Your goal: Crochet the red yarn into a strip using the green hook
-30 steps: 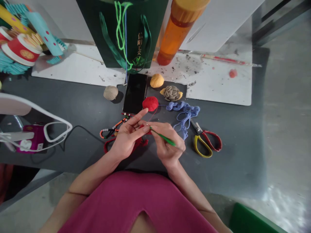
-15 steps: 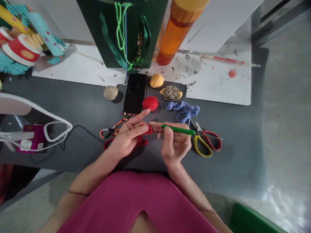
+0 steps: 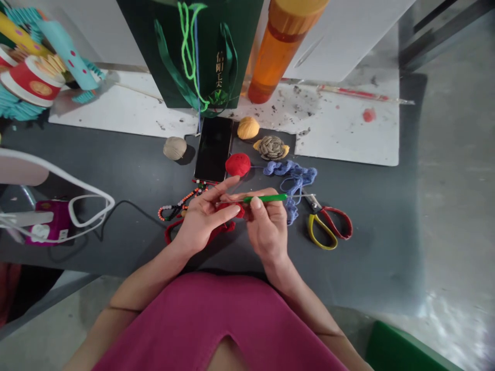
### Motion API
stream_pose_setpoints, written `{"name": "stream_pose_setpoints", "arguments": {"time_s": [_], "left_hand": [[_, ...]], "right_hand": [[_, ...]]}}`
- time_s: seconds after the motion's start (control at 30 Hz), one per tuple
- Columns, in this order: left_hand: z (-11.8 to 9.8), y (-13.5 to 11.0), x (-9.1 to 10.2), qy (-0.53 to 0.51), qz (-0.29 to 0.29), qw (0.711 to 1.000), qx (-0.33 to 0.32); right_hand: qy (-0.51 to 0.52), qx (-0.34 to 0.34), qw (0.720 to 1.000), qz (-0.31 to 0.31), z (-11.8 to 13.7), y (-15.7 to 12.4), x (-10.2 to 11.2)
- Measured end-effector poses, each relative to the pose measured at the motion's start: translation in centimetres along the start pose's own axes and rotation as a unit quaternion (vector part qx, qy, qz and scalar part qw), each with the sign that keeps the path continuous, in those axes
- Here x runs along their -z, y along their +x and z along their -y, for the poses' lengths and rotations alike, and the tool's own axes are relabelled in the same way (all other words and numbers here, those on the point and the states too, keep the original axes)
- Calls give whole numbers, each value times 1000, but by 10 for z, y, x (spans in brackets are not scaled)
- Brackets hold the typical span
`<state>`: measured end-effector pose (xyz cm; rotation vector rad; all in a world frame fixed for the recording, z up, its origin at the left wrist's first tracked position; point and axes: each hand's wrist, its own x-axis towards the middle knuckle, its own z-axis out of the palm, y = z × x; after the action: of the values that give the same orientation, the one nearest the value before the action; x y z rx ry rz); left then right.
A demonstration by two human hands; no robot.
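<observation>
My left hand (image 3: 203,221) holds a small piece of red crochet (image 3: 235,209) against its fingers, with its thumb and forefinger spread above it. My right hand (image 3: 266,221) grips a crochet hook with a green handle (image 3: 265,198), level across the fingers, its tip at the red piece. A red yarn ball (image 3: 238,165) lies just above my hands, and a thin red strand seems to run from it to the piece. A looser red crocheted length (image 3: 201,238) hangs below my left hand onto the grey tabletop (image 3: 371,268).
Nearby lie a black phone (image 3: 213,149), tan and yellow yarn balls (image 3: 175,148), a crocheted rosette (image 3: 271,147), blue yarn (image 3: 297,178), scissors with red and yellow handles (image 3: 327,226) and a beaded string (image 3: 180,203). A green bag (image 3: 189,51) and orange bottle (image 3: 280,51) stand behind.
My right hand has moved left, closer to my left hand, and the hook's handle has shifted left with it. The hook now lies level, and the view has shifted slightly.
</observation>
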<state>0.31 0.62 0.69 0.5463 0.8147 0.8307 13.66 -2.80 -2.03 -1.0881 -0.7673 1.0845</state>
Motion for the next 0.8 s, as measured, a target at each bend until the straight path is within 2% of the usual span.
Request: {"name": "stream_pose_setpoints", "arguments": {"time_s": [0.17,0.4,0.67,0.73,0.8], "left_hand": [[1,0,1,40,-9,998,-40],[-1,1,3,56,-12,997,-60],[0,1,3,56,-17,996,-62],[0,1,3,44,-8,997,-57],[0,0,4,35,1,998,-47]], "right_hand": [[-50,38,998,-12,-5,0,1],[-22,57,998,-30,1,5,3],[-137,171,975,-38,15,-1,2],[-133,167,976,-34,15,-2,2],[-119,127,984,-33,14,-2,3]]}}
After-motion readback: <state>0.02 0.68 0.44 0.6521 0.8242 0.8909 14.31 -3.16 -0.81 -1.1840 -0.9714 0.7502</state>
